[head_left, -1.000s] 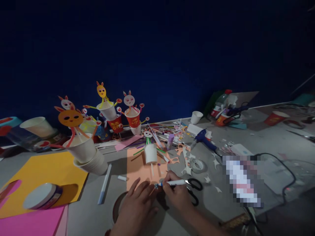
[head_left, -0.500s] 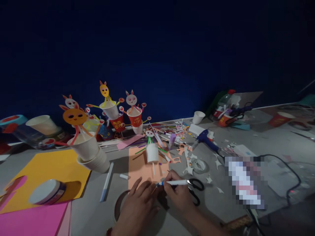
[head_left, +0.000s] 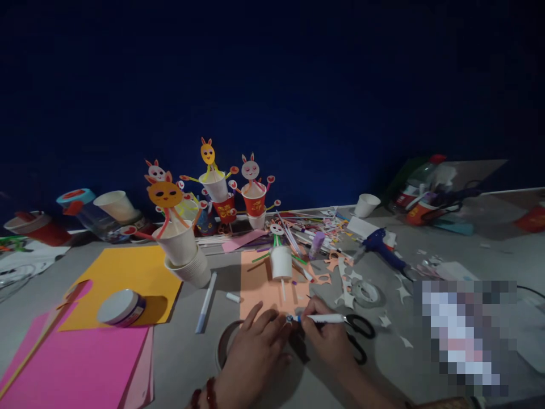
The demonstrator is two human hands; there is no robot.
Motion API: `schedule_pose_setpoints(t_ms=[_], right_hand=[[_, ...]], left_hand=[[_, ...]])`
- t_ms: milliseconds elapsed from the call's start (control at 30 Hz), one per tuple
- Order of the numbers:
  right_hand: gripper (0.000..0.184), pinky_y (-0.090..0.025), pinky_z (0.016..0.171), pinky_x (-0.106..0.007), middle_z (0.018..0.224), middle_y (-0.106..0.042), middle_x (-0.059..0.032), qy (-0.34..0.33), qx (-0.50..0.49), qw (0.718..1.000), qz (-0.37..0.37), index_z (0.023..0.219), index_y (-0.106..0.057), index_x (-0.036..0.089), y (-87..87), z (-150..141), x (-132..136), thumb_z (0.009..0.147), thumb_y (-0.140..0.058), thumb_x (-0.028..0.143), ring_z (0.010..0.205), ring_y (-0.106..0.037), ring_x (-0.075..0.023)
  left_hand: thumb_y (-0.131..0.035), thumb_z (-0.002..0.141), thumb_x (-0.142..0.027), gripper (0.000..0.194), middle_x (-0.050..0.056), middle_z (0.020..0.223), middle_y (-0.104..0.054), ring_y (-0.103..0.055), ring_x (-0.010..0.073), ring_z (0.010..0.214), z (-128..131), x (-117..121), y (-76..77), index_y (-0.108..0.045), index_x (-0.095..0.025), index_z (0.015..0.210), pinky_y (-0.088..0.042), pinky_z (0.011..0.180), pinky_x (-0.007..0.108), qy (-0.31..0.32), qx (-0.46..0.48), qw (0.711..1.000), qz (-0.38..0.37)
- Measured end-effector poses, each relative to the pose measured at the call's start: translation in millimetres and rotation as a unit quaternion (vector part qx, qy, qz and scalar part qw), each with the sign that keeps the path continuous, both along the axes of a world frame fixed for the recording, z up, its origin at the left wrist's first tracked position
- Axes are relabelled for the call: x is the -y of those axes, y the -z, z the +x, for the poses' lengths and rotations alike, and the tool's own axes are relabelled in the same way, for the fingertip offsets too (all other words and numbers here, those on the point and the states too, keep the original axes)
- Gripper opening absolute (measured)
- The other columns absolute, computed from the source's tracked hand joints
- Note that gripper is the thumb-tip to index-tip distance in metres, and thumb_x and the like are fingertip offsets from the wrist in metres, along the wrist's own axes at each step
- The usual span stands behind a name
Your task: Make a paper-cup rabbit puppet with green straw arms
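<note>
My right hand [head_left: 327, 335] is closed round a white marker [head_left: 327, 318] with a blue collar, held almost level with its tip pointing left. My left hand [head_left: 261, 343] lies low over the table, its fingers stretched out and the fingertips close to the marker's tip. Whatever lies under those fingertips is too small and dark to make out. Just beyond both hands, a white paper cup [head_left: 281, 262] with a small rabbit face and green arms stands on an orange sheet [head_left: 255, 289]. Partly hidden by my left hand is a tape roll [head_left: 222, 346].
Black-handled scissors [head_left: 361, 326] lie right of my right hand, near clear tape [head_left: 366, 293] and a blue glue gun [head_left: 383, 247]. A capped marker [head_left: 206, 302], stacked cups [head_left: 193, 270], a white-lidded jar [head_left: 121, 307] and pink paper [head_left: 93, 363] are on the left.
The view has turned left, so everything sits further right in the picture. Both hands keep nearly the same pose at the marker's tip.
</note>
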State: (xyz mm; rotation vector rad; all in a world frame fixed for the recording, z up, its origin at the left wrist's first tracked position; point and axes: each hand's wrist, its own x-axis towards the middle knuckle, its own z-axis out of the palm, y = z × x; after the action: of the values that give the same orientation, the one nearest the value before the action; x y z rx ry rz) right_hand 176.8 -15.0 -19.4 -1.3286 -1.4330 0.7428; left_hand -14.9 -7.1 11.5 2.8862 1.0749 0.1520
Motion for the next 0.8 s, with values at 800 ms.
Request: schedule_pose_setpoints(t_ms=[800], right_hand=[[0.016, -0.037, 0.054, -0.026, 0.059, -0.048, 0.0058, -0.005, 0.032, 0.999, -0.011, 0.068, -0.046, 0.025, 1.1, 0.1, -1.2, 0.083, -0.049, 0.022, 0.056, -0.048, -0.0157]], left_hand=[[-0.048, 0.097, -0.053, 0.049, 0.003, 0.132, -0.069, -0.054, 0.0239, 0.127, 1.7, 0.6, -2.7, -0.059, -0.022, 0.133, -0.031, 0.115, 0.046, -0.001, -0.011, 1.000, -0.022]])
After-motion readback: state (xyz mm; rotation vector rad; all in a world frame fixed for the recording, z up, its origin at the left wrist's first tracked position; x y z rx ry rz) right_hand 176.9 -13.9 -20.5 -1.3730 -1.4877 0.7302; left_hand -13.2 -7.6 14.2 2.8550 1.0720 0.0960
